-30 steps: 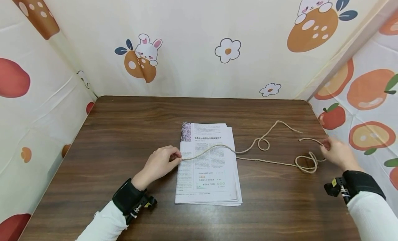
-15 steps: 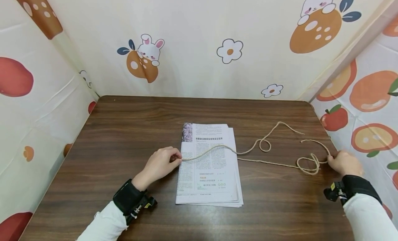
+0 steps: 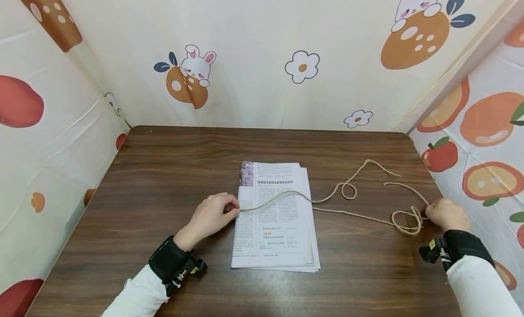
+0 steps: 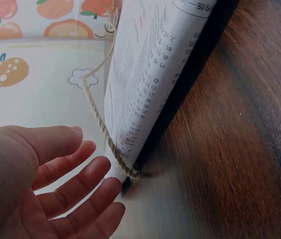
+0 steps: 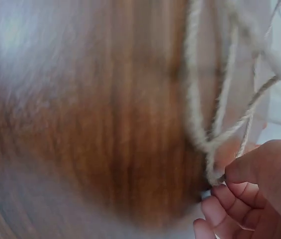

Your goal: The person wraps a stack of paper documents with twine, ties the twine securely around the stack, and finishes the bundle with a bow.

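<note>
A beige twine rope runs across the top of a folded newspaper stack. In the left wrist view the rope bends down at the newspaper's left edge; in the head view another strand emerges from the stack's right side. My left hand is beside that left edge, its fingers relaxed and apart, close to the rope without gripping it. At the right, my right hand pinches the rope between thumb and fingers, beside a loose coil, with a free end pointing left.
The newspaper and rope lie on a dark brown wooden table. A second free rope end lies toward the back right, past a small loop. Printed cloth walls stand behind and on both sides.
My right hand first moved right and slightly down, then back left along the rope. The free end it works has shifted left, and the coil slightly too. My left hand has stayed in place.
</note>
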A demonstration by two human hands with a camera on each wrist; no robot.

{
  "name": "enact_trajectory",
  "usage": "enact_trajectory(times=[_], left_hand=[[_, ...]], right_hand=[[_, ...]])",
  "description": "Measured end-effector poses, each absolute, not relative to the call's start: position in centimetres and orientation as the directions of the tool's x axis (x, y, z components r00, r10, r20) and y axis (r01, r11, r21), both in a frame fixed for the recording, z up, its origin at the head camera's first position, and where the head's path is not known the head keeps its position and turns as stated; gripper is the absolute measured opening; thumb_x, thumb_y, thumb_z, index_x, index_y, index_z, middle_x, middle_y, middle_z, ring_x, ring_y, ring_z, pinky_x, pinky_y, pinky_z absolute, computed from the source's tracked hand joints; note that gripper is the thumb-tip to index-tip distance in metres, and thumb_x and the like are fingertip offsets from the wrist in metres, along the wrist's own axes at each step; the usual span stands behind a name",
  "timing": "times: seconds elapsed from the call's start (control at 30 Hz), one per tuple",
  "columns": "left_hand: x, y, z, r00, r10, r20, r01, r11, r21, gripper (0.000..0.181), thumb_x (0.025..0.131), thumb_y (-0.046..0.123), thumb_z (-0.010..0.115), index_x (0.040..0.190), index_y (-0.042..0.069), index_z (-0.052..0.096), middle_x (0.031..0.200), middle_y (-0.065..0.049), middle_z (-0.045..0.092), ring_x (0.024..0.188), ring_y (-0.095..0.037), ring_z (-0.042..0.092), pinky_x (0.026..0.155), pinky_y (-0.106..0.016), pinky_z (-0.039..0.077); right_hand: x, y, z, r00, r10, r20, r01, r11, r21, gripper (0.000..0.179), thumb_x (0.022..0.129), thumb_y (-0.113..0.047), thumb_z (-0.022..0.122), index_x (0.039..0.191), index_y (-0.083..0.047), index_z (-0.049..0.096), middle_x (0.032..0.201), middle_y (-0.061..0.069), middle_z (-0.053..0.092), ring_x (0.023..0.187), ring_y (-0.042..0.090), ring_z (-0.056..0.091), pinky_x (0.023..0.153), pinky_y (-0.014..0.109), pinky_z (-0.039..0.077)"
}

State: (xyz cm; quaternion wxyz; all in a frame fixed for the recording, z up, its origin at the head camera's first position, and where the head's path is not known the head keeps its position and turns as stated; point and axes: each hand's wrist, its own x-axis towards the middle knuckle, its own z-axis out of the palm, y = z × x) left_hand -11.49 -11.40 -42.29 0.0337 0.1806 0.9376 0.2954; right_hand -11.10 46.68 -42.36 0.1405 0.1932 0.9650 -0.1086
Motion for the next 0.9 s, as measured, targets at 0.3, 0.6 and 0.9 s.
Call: enact_trajectory(times=[0.3,0.6,0.9], left_hand=[[-11.4,-11.5,-42.2,-0.933,0.356,0.050,0.321,0.762,0.562,0.003,0.081,0.018,0.068,0.083,0.015,0.066,0.077,0.007,0.057,0.067,-0.007,0.050,0.061,-0.024,0.042],[-11.4,-11.5,-42.1,-0.931,0.362,0.052,0.328,0.761,0.560,0.004,0.082,0.018,0.067,0.084,0.015,0.067,0.077,0.007,0.057,0.067,-0.007,0.049,0.061,-0.024,0.042],[-11.4,-11.5,-41.9,-0.930,0.364,0.057,0.332,0.760,0.559,0.004,0.082,0.019,0.067,0.084,0.016,0.067,0.077,0.008,0.057,0.067,-0.006,0.050,0.061,-0.024,0.042]], right_hand=[[-11.2,44.4,-40.6,-0.986,0.164,0.007,0.157,0.956,-0.249,0.014,0.083,-0.009,0.047,0.078,0.005,0.048,0.061,0.013,0.048,0.052,0.025,0.045,0.046,0.031,0.030],[-11.7,40.9,-36.6,-0.972,0.079,0.220,0.022,0.968,-0.248,0.013,0.085,-0.006,0.052,0.091,0.005,0.048,0.074,0.021,0.055,0.053,0.029,0.050,0.042,0.034,0.032],[-12.3,36.9,-31.3,-0.919,-0.034,0.393,-0.126,0.969,-0.213,0.014,0.086,-0.005,0.054,0.094,0.006,0.051,0.075,0.023,0.055,0.055,0.030,0.049,0.043,0.031,0.029]])
